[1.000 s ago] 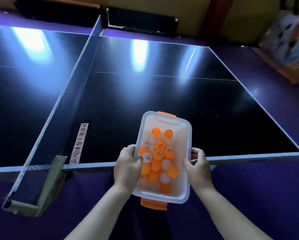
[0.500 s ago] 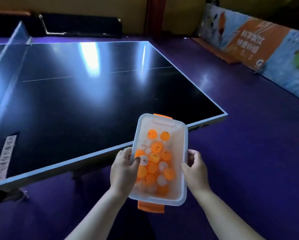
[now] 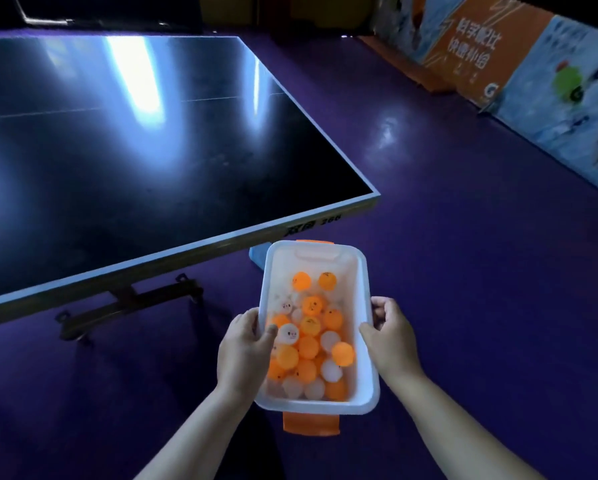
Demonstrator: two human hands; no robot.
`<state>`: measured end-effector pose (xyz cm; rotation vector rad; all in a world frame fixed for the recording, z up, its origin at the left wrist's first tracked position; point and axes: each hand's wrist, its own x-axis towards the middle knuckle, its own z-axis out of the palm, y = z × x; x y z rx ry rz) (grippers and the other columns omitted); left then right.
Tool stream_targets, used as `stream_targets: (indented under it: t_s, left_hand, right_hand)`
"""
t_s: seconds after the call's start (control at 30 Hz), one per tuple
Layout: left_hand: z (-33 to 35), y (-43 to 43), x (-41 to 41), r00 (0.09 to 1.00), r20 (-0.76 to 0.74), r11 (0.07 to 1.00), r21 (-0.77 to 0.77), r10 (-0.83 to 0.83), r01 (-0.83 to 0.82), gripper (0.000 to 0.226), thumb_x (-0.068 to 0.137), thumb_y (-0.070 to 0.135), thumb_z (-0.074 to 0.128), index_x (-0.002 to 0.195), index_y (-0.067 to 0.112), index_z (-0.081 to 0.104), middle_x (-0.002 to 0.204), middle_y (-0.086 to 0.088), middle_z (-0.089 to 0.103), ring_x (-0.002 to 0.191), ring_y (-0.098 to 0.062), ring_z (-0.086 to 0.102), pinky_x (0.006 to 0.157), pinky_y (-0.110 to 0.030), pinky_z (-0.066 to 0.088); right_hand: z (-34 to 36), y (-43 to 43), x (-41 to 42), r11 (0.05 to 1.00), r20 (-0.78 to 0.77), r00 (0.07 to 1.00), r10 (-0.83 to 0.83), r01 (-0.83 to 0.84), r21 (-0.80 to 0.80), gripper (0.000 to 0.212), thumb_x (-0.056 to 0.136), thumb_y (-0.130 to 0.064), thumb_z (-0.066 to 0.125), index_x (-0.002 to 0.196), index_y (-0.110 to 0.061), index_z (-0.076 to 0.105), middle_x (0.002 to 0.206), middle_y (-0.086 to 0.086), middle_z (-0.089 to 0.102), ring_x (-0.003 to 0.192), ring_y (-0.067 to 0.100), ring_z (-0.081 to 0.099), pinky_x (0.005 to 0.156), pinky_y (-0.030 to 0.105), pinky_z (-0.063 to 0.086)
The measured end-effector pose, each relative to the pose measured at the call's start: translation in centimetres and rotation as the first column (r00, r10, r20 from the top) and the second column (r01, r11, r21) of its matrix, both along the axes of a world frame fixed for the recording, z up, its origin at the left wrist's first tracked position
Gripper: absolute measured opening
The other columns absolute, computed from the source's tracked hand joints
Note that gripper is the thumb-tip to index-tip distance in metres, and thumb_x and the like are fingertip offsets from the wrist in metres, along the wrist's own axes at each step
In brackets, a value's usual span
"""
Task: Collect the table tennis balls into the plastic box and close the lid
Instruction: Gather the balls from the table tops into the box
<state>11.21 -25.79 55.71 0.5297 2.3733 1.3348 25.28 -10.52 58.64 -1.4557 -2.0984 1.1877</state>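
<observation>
Off the near corner of the counter (image 3: pixel 186 150), over the purple floor (image 3: pixel 464 271): plastic box (image 3: pixel 313 263) is held in the air, touching neither the counter nor the floor.

- Left hand (image 3: pixel 245 348) grips the left long wall, thumb hooked over the rim and inside; the other fingers are hidden outside or under the wall.
- Right hand (image 3: pixel 391 341) grips the right long rim, fingers (image 3: pixel 380 308) curled round its edge.
- Table tennis balls (image 3: pixel 311 336), orange and white mixed, are piled in the near two thirds of the box. The far end is bare.
- Orange latches sit at both short ends, the near latch (image 3: pixel 311 424) hanging down and the far latch (image 3: pixel 315 241) just visible.
- Lid is not in view. No loose balls show on the counter or on the visible floor.
- Also in shot: counter undercarriage (image 3: pixel 131 306), a blue item (image 3: pixel 257 259) under the corner, and printed banners (image 3: pixel 498 57) along the wall.

Step, my read: the collecting looks mostly or fully done. This is a carry phase with the box open, either a sweep for stragglers or a walk to the lid.

Next move needs:
- Keep the box level, because the balls are light and unrestrained and a tilt will spill them.
- Find the lid.
- Set the box on a flat surface to free a hand.
- Seat the lid square and snap both latches up.
</observation>
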Motion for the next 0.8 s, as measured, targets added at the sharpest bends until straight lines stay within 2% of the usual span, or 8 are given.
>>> stream_targets:
  t_s: [0.17, 0.3, 0.53, 0.6, 0.73, 0.8]
  left_hand:
    - [-1.9, 3.3, -1.3, 0.997, -0.003, 0.997, -0.041, 0.071, -0.071, 0.011, 0.092, 0.029, 0.056, 0.097, 0.024, 0.065, 0.086, 0.005, 0.062, 0.081, -0.012, 0.059, 0.070, -0.031, 0.046]
    - [-2.6, 6.8, -3.3, 0.992, 0.023, 0.991, -0.045, 0.124, -0.122, 0.014, 0.093, 0.029, 0.055, 0.096, 0.022, 0.066, 0.088, 0.006, 0.063, 0.083, -0.014, 0.059, 0.073, -0.034, 0.049]
    - [-3.2, 11.1, -6.2, 0.979, 0.069, 0.976, -0.115, 0.192, -0.183, 0.012, 0.091, 0.028, 0.057, 0.083, 0.022, 0.064, 0.079, 0.006, 0.065, 0.075, -0.013, 0.060, 0.065, -0.033, 0.051]
    - [-3.5, 11.8, -7.1, 0.979, 0.085, 0.973, -0.156, 0.187, -0.172, 0.015, 0.091, 0.028, 0.059, 0.081, 0.017, 0.063, 0.078, 0.004, 0.065, 0.073, -0.014, 0.061, 0.063, -0.035, 0.053]
    - [-4.4, 12.1, -8.1, 0.964, 0.084, 0.939, -0.260, 0.252, -0.223, 0.020, 0.089, 0.027, 0.059, 0.076, 0.012, 0.062, 0.072, 0.000, 0.062, 0.066, -0.015, 0.058, 0.054, -0.030, 0.045]
    - [-4.7, 12.1, -8.1, 0.940, 0.073, 0.908, -0.294, 0.334, -0.300, 0.021, 0.088, 0.026, 0.059, 0.074, 0.010, 0.060, 0.070, -0.002, 0.060, 0.063, -0.016, 0.056, 0.052, -0.030, 0.043]
  right_hand:
    - [-1.8, 4.1, -1.9, 0.994, 0.041, 0.994, 0.104, -0.102, -0.033, 0.028, 0.079, -0.013, 0.059, 0.098, -0.031, 0.051, 0.090, -0.008, 0.063, 0.076, 0.016, 0.063, 0.066, 0.038, 0.056]
    - [-2.2, 7.8, -4.3, 0.986, 0.067, 0.984, 0.163, -0.161, -0.044, 0.026, 0.082, -0.013, 0.060, 0.100, -0.029, 0.049, 0.089, -0.008, 0.061, 0.075, 0.014, 0.063, 0.060, 0.030, 0.053]
    - [-1.3, 14.2, -9.2, 0.954, 0.138, 0.944, 0.299, -0.297, -0.036, 0.026, 0.083, -0.012, 0.060, 0.100, -0.028, 0.049, 0.085, -0.008, 0.058, 0.072, 0.010, 0.058, 0.055, 0.024, 0.047]
    - [-1.5, 15.6, -10.6, 0.938, 0.146, 0.927, 0.345, -0.342, -0.050, 0.026, 0.083, -0.012, 0.060, 0.101, -0.028, 0.048, 0.084, -0.007, 0.058, 0.071, 0.010, 0.059, 0.053, 0.023, 0.045]
    - [-2.8, 17.0, -13.2, 0.890, 0.165, 0.875, 0.455, -0.450, -0.068, 0.027, 0.084, -0.013, 0.059, 0.103, -0.027, 0.046, 0.084, -0.006, 0.056, 0.070, 0.008, 0.057, 0.052, 0.020, 0.042]
    - [-3.5, 17.6, -14.6, 0.850, 0.163, 0.834, 0.526, -0.519, -0.090, 0.027, 0.084, -0.013, 0.059, 0.103, -0.027, 0.046, 0.084, -0.006, 0.057, 0.072, 0.009, 0.058, 0.054, 0.023, 0.046]
